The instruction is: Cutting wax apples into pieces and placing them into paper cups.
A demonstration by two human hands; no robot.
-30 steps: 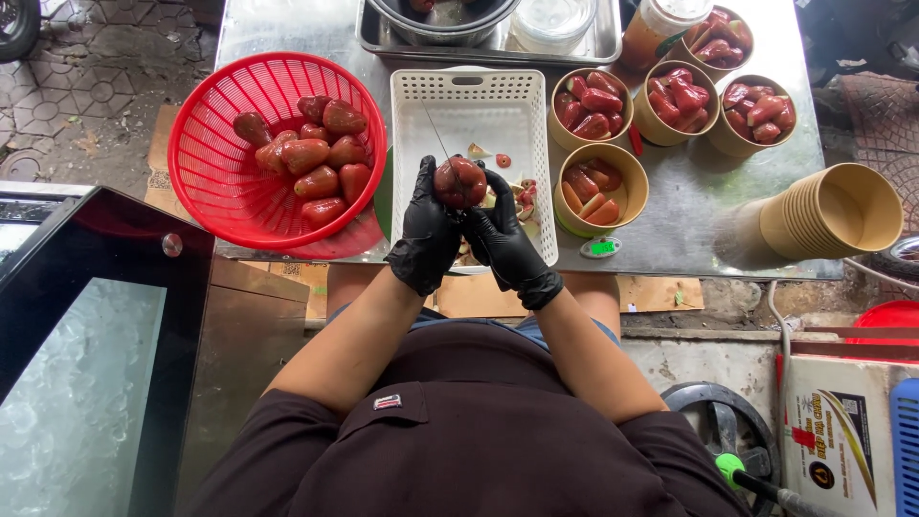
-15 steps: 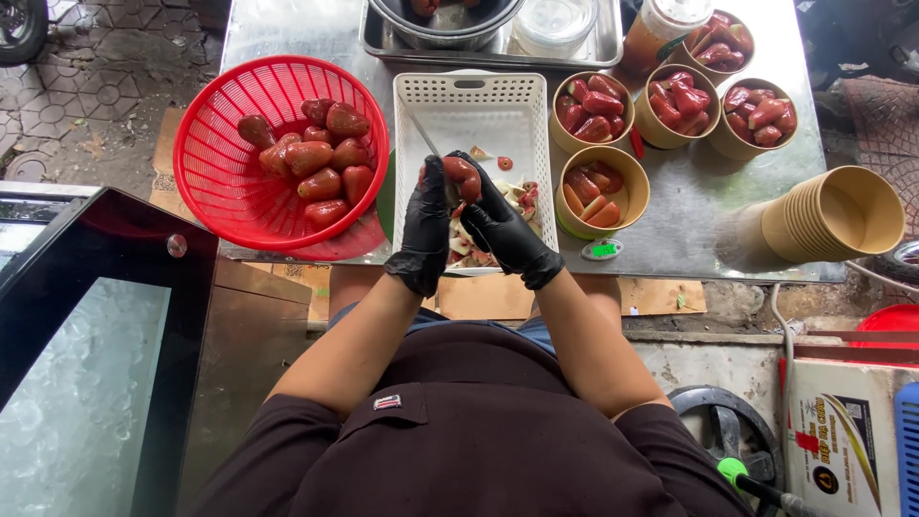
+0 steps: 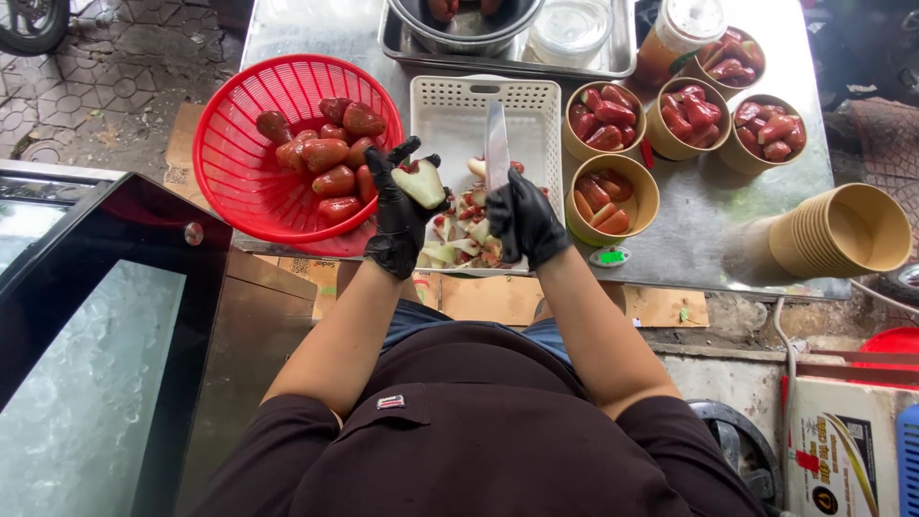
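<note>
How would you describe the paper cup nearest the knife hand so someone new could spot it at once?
Start at the white slotted tray in the middle of the steel table. Four tan paper cups of red fruit pieces stand just right of it; the one meant is nearest the person, beside the right hand holding the knife. It alone sits in front, below the row of three.

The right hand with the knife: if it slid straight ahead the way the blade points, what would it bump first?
Probably the far wall of the white tray. The right hand holds the knife pointing away over it; the blade's height is unclear, so it might pass above.
</note>
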